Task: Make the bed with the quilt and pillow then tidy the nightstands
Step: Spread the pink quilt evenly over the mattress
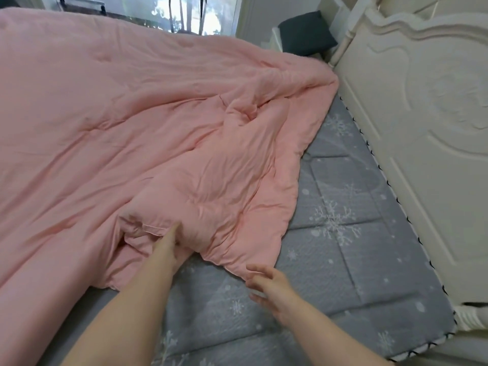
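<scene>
A pink quilt [126,122] lies rumpled across most of the bed, its near corner folded back on itself. Under it shows the grey snowflake-patterned mattress pad [343,233]. My left hand [167,247] reaches into the folds at the quilt's near edge, fingers tucked in the cloth and partly hidden. My right hand [269,283] sits just at the quilt's lower corner, fingers spread and blurred, touching or nearly touching the hem. No pillow shows on the bed.
The cream carved headboard [422,128] runs along the right side. A dark grey cushion [306,33] rests on a pale stand beyond the bed's far corner. A window [192,14] lies straight ahead past the quilt.
</scene>
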`<state>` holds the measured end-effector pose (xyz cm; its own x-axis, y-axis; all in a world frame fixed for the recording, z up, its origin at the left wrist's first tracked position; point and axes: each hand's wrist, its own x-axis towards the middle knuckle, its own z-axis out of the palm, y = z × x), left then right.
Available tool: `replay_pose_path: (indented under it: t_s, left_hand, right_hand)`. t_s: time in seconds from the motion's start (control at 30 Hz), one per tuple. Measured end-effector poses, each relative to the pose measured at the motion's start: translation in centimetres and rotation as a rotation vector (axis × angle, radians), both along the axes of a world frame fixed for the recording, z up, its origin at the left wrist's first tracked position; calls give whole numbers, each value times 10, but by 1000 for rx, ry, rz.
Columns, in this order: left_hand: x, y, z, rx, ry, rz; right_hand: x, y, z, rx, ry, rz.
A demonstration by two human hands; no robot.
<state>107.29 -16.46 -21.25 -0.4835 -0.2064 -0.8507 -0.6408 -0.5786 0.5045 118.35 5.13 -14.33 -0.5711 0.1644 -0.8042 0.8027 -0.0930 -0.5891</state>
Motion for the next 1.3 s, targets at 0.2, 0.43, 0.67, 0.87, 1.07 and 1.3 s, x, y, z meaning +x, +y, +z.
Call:
replay_pose_path:
  t_s: [0.2,0.43,0.67,0.87,1.07,1.3]
  left_hand:
    - [-7,17,19,139,95,19]
    - [43,107,62,352,69,-137]
    - [108,183,118,692,69,73]
    - [121,176,126,393,59,-164]
    - [139,202,109,354,113,84]
    - [180,284,91,326,18,124]
  right_hand:
    - [4,9,-11,-6,-97,-45]
    - [11,12,-5,-129,-203,-195]
    - [0,35,30,-522,146,-759]
    - [-8,73,59,-528,138,-753]
    - [-2,115,57,-524,176,-653]
    - [72,258,72,-591,38,-452]
